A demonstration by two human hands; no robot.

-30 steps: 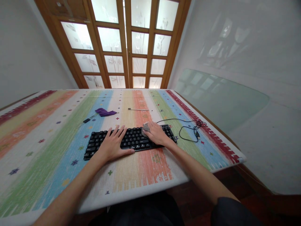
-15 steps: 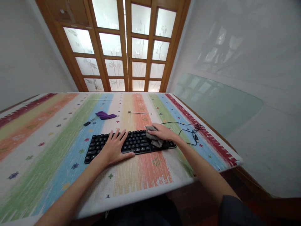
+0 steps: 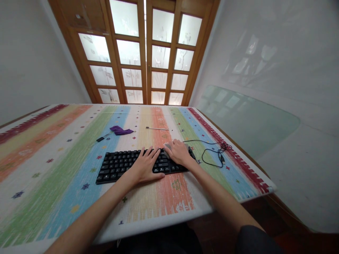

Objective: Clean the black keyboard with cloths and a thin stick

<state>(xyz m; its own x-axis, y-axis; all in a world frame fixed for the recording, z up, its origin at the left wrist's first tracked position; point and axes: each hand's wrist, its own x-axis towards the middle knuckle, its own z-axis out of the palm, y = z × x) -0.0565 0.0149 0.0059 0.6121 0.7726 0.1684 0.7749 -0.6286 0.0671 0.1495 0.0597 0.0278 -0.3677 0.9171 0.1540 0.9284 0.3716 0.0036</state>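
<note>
A black keyboard lies on the striped tablecloth in front of me. My left hand rests with spread fingers over the keyboard's middle, its thumb along the near edge. Close beside it, on the right part of the keys, my right hand presses down a grey cloth. Most of that cloth is hidden under the right hand and fingers.
A black cable with a USB plug lies coiled right of the keyboard. Farther back are a purple cloth, a small black object beside it, and a thin stick-like tool. A wall borders the table's right side.
My left hand has slid right along the keyboard, closer to my right hand. My right hand has shifted slightly left over the cloth, covering more of it. The view has tilted a little.
</note>
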